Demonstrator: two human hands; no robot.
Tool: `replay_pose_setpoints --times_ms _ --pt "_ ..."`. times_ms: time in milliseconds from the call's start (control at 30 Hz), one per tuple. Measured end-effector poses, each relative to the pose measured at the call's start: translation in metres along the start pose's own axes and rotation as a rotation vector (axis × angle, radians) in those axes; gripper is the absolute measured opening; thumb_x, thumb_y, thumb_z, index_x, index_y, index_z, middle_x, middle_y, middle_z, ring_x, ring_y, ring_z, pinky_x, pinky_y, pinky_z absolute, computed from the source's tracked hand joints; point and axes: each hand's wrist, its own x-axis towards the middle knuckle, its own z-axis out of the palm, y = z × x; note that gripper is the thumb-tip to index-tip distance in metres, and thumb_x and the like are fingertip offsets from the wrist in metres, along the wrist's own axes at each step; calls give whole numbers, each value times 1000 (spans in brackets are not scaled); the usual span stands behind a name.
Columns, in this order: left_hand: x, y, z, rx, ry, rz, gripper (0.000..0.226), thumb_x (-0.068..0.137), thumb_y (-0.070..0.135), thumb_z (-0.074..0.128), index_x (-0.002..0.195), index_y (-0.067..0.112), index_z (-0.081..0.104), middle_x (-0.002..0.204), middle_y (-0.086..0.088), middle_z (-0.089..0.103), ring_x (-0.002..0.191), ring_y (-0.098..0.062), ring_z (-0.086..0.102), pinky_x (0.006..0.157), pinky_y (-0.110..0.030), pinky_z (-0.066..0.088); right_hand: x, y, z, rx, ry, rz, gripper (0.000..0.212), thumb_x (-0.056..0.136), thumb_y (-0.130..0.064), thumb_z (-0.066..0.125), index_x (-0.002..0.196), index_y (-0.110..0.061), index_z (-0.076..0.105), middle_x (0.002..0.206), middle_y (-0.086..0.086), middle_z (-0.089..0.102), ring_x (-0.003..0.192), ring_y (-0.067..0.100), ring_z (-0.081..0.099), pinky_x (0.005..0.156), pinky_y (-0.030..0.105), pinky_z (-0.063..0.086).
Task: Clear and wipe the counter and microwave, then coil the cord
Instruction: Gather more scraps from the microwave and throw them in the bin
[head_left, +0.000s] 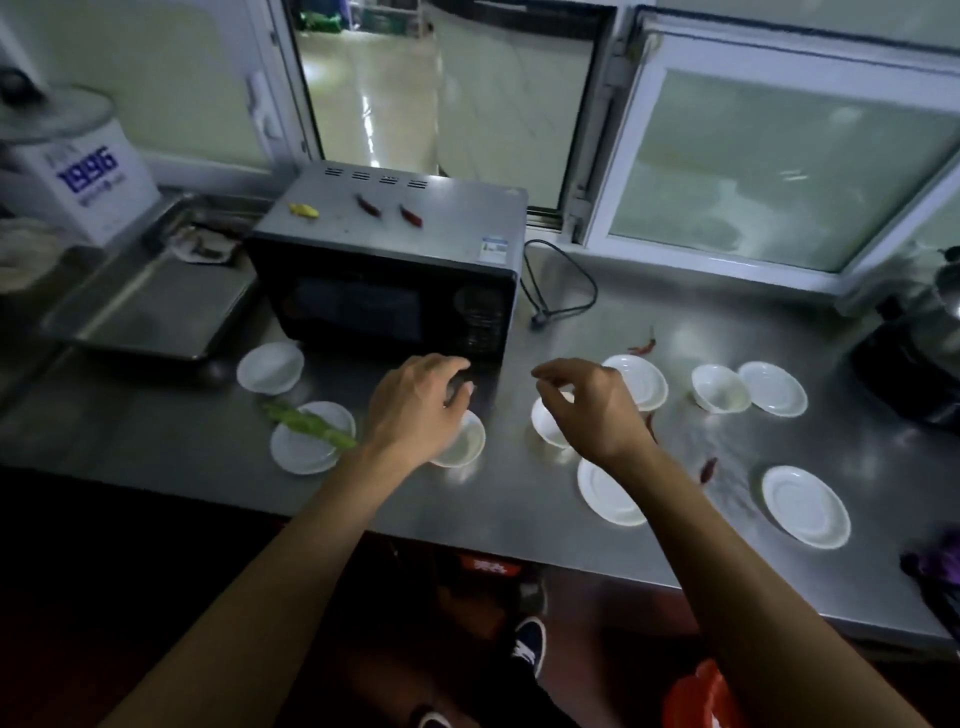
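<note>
Head view is showing left hand (415, 402) & right hand (592, 402) hovering loosely curled, holding nothing, over small white ceramic bowls (550, 428) w/ black microwave (387, 270) just beyond; rushing risks knocking bowls off steel counter (519, 514).

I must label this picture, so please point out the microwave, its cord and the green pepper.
microwave (395, 223): head view, on its grey top panel.
cord (584, 283): head view, on the loop lying right of the microwave.
green pepper (306, 423): head view, on its middle, over the plate.
</note>
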Motion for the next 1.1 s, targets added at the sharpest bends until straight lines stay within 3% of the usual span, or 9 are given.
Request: replay_pose_setpoints --times_ms 200,467,700,1100 --pt "11 -62 -10 125 75 -10 30 92 24 66 119 13 69 110 -4 72 101 -27 65 80 -44 55 62 -17 45 49 -79 -71 26 94 -19 62 118 -16 70 108 3 74 92 15 68 82 19 48" --pt "75 -120 -33 159 82 -114 37 93 32 54 122 13 67 115 -4 70 106 -26 63 86 -43 53 154 -27 90 150 -86 -165 28 93 -19 62 120 -19 68 110 3 72 97 16 69 86 38 57" --pt "105 -163 -52 186 165 -208 30 93 26 66 121 15 69 115 -4 70 103 -28 64 85 -43 54 208 -47 113 202 -131 -246 31 95 -18 60 125 -18 66 117 2 70 100 13 67 90 36 56" --pt "164 -242 -77 116 185 -243 31 94 26 64 124 17 66 118 -3 69 106 -24 63 89 -39 52 287 -92 163 201 -140 -296 31 96 -16 61 127 -18 63 121 2 67 105 13 63 91 34 56"
